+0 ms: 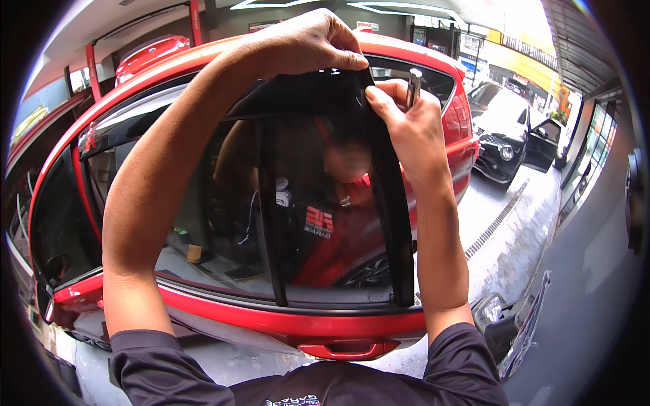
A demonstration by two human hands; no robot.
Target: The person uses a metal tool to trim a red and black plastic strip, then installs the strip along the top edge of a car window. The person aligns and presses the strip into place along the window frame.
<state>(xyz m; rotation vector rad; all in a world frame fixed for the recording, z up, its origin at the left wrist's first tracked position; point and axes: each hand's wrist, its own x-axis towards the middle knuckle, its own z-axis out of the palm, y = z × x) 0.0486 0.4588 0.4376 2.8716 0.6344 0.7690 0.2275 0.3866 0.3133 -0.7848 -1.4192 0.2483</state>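
Both of my hands are raised at the upper rear corner of a red car's door (250, 321), whose window frame (393, 216) is black. My left hand (318, 44) arches over the top of the frame, thumb and fingers pinched together at the corner on what looks like the edge of a black film (308, 91). Just below and to the right, my right hand (409, 125) presses its thumb against the frame's rear edge. Between its curled fingers a slim metal cutter knife (414, 84) points upward. The dark window glass (325, 223) mirrors a person in red.
The red door handle (349, 348) lies low, close to my body. Behind the door stretches the red car's body (459, 128). A dark car (504, 132) with an open door stands at the right, beyond a floor drain grate (497, 220). Another red car (152, 57) is at the back left.
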